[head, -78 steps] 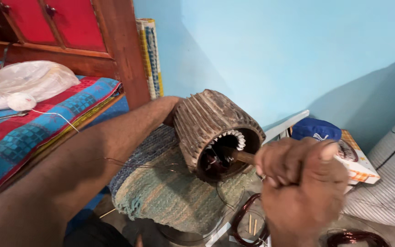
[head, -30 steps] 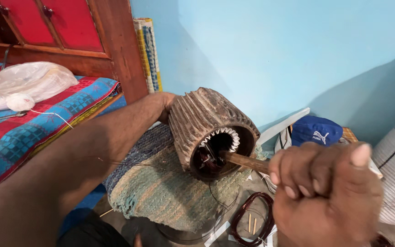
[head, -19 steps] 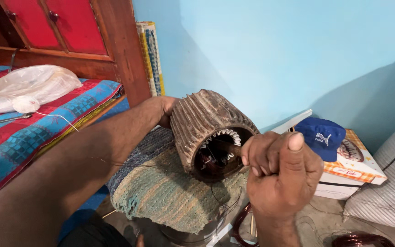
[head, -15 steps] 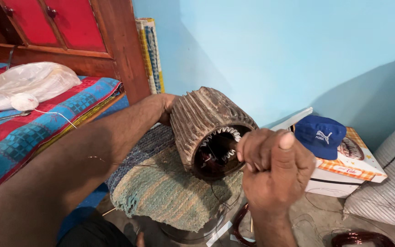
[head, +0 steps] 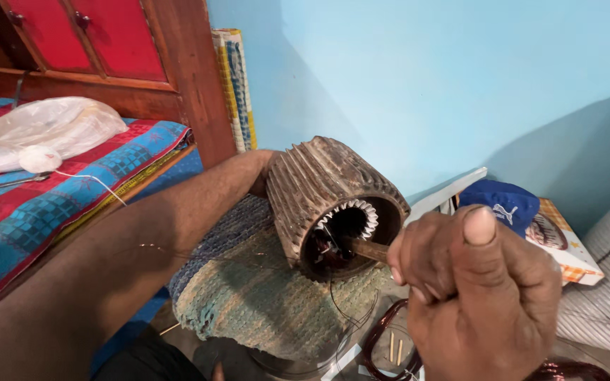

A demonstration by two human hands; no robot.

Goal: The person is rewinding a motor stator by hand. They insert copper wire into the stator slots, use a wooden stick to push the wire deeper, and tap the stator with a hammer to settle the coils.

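Observation:
A ribbed, rusty brown motor stator housing [head: 319, 185] lies on its side on a knitted blue-green cloth [head: 262, 300], its open end facing me with white slot liners and copper windings inside. My left hand [head: 261, 175] reaches behind the housing and steadies its far end; most of that hand is hidden. My right hand [head: 478, 293] is closed around a wooden stick [head: 365, 248] whose tip pokes into the stator's bore.
A bed with a red and blue patterned cover [head: 44, 204] and a clear plastic bag [head: 37, 130] lies at left under a red wooden cabinet [head: 100, 42]. A blue cap [head: 499, 201] sits on a box at right. Copper wire coils [head: 383, 342] lie on the floor below.
My right hand has drawn back toward me and to the right, pulling the stick partly out of the bore. The housing and left hand stay put.

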